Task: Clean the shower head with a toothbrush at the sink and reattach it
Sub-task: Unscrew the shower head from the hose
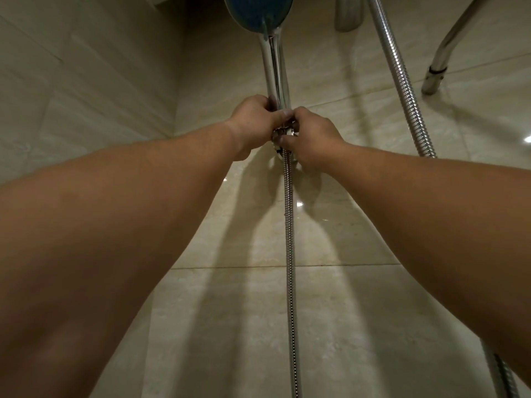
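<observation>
From the head camera, the shower head [258, 12] sits at twelve o'clock, its chrome handle running down to centre. The left hand [253, 122] curls round the handle's base; the right hand [310, 136] pinches the hose nut [283, 133] just below (fingers partly hidden). The metal hose [290, 254] drops toward six o'clock along the tiled wall [359, 311].

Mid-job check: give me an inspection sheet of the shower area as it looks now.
Surface: glossy beige wall tiles.
Job's things: shower head up on the wall, chrome handle below it; no toothbrush seen.
Clutter: nothing seen.
Grippers: left hand grips the handle base; right hand pinches the hose nut.
Cables: metal hose hangs straight down; second hose at right.
Surroundings: curved chrome pipe upper right.
</observation>
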A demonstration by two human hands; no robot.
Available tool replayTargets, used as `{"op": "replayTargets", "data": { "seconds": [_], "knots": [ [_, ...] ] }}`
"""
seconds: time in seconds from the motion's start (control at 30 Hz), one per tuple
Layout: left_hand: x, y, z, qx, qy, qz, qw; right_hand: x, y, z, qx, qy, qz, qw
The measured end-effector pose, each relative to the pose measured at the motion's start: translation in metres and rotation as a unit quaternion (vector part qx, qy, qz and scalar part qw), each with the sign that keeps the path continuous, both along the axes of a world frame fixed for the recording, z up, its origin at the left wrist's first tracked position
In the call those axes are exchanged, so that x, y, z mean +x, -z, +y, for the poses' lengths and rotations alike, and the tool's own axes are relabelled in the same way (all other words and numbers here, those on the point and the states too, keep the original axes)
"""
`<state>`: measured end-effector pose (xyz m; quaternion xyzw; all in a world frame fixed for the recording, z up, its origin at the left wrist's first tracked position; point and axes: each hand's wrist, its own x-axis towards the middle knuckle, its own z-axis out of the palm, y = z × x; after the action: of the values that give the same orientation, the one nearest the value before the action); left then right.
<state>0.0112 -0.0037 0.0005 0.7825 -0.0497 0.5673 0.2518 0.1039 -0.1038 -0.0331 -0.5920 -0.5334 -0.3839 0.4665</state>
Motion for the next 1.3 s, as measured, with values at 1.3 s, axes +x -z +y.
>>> {"op": "replayTargets", "data": {
  "seconds": [1.3],
  "knots": [
    [-0.019, -0.008, -0.029, -0.076, 0.021, 0.027, 0.996, -0.022, -0.007, -0.023, -0.065, -0.043, 0.049, 0.996]
  ]
}}
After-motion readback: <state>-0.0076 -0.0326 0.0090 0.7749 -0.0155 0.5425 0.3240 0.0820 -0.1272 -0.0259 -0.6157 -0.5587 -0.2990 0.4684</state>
